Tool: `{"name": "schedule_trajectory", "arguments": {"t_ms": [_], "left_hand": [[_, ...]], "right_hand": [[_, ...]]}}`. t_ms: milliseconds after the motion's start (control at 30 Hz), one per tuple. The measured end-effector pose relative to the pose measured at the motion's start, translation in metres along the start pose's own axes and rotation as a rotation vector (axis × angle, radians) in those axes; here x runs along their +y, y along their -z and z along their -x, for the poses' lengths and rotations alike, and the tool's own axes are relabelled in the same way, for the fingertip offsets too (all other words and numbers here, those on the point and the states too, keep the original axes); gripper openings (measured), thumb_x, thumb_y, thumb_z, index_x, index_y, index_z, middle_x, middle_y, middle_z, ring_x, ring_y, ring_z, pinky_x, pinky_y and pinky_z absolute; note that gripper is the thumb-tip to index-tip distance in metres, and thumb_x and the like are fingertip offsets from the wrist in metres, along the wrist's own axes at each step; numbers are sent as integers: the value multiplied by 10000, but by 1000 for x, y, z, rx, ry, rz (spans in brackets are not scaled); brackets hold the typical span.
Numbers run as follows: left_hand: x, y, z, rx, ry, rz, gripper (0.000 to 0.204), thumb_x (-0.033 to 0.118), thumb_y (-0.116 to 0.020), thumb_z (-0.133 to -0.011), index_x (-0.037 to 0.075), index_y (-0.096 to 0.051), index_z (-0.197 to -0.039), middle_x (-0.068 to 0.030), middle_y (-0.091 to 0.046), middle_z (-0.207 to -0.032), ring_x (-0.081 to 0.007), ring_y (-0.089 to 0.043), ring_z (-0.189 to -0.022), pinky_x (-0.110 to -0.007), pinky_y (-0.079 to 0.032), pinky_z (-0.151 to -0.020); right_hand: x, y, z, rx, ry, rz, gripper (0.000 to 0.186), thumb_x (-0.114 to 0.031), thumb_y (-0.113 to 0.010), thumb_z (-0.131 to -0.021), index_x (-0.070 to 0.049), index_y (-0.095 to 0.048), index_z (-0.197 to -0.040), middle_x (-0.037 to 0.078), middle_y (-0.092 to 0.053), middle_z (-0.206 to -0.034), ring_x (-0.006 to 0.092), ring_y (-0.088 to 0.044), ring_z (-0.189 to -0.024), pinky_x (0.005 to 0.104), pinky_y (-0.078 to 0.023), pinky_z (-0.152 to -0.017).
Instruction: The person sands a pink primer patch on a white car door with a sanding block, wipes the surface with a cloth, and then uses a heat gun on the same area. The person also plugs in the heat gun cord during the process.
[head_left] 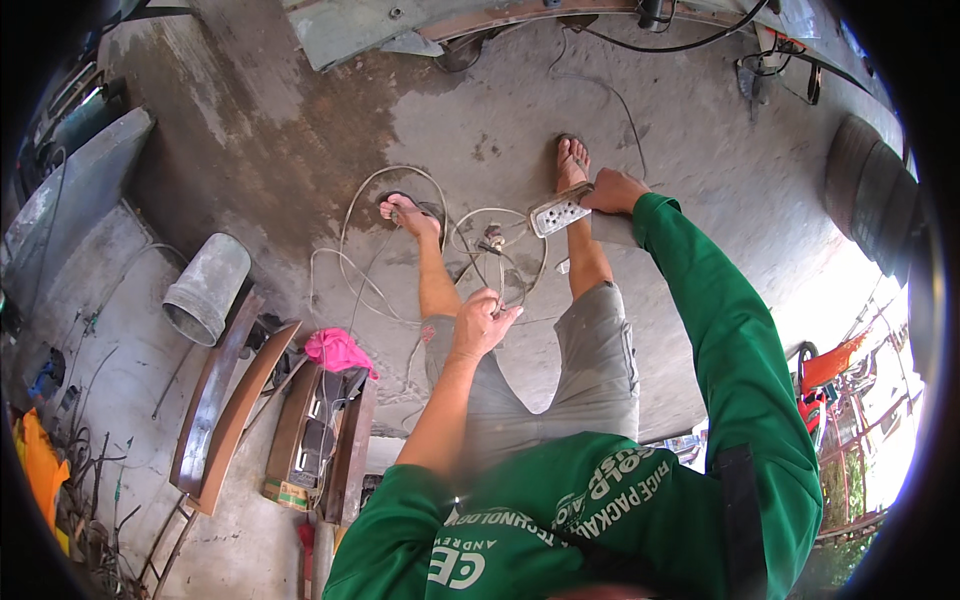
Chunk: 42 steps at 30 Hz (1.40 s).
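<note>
My right hand (618, 193) grips a pale rectangular socket strip (558, 215) with rows of dark holes, held out above my right lower leg. Lower and further left, my left hand (487, 322) pinches a thin cord (501, 270) between thumb and fingers. Loops of pale and dark cable (382, 168) lie on the concrete floor around my sandalled feet (410, 215), with a small fitting (494, 239), too small to make out, among them.
A grey bucket (207, 287) lies at the left beside curved panels (240, 410), an open box (305, 430) and pink cloth (335, 348). Stacked tyres (865, 195) stand at the right. A metal frame edge (350, 30) runs along the top. Orange items (835, 365) sit at the far right.
</note>
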<state>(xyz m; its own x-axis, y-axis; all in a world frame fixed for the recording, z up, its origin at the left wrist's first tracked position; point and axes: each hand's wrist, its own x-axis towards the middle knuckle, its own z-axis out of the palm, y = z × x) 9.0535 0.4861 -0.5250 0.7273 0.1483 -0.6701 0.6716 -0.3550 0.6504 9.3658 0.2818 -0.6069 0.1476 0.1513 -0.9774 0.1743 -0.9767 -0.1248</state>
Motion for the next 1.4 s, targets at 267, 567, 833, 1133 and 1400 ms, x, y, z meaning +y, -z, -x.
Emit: {"name": "schedule_trajectory", "arguments": {"t_ms": [267,567,833,1133,1400], "left_hand": [[-17,-15,-7,-178,372,359,323,280,-871,-779,-12,-747,-840,-152,-721,-818,-267,-687,-714,-363,-528,-649],[-37,-30,-21,-379,335,-376,290,417,-683,-933,161,-812,-978,-172,-752,-958,-378,-716,-910,-466,-562,-805],[-9,-32,-90,-107,230,143,489,454,-492,-1054,114,-604,-1387,-142,-666,-1331,-285,-727,-982,-386,-566,-876],[59,30,1,-137,-124,168,311,219,-534,-1047,115,-665,-1310,-126,-688,-1291,-278,-687,-1113,-376,-518,-1010],[-12,-3,-55,-174,-132,-429,229,97,-597,-892,154,-768,-1033,-117,-668,-937,-324,-683,-944,-445,-556,-798]], "right_hand": [[5,2,4,166,-142,-192,668,-460,-711,-723,85,-714,-1109,282,-709,-1135,395,-702,-1080,442,-549,-911],[42,-20,-4,149,-130,-277,681,-469,-728,-704,101,-723,-1076,336,-694,-1094,430,-697,-1066,455,-532,-916],[44,-14,11,113,-92,-799,357,-346,-724,-803,11,-729,-800,55,-641,-683,132,-545,-588,337,-410,-551],[60,-3,33,105,-31,-1154,337,-358,-716,-847,-24,-706,-886,-2,-551,-636,103,-467,-495,317,-350,-449],[71,15,41,250,56,-1096,305,-329,-713,-867,-24,-709,-876,-16,-547,-642,83,-471,-522,273,-352,-485]]}}
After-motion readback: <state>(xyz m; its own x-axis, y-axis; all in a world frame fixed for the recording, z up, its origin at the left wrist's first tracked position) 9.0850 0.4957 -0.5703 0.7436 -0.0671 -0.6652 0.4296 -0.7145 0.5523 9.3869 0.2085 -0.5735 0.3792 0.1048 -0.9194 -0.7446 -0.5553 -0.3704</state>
